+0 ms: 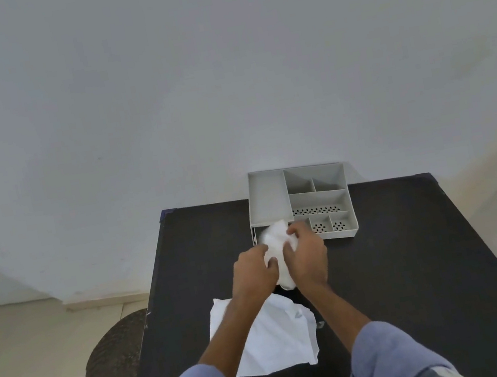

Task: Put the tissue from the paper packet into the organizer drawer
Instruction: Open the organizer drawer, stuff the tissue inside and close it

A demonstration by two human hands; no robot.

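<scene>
A crumpled white tissue (277, 242) is held between both hands, just in front of the grey organizer (300, 202) at the far edge of the black table. My left hand (253, 273) grips its left side and my right hand (306, 256) grips its right side. The tissue's upper end reaches the drawer opening (258, 236) at the organizer's lower left; the drawer itself is mostly hidden behind the tissue and hands. A flat white paper packet (275, 335) lies on the table near me, partly under my left forearm.
The black table (416, 259) stands against a pale wall. The organizer's top has several open compartments, some with perforated bottoms. A round brown mat (117, 358) lies on the tiled floor to the left of the table.
</scene>
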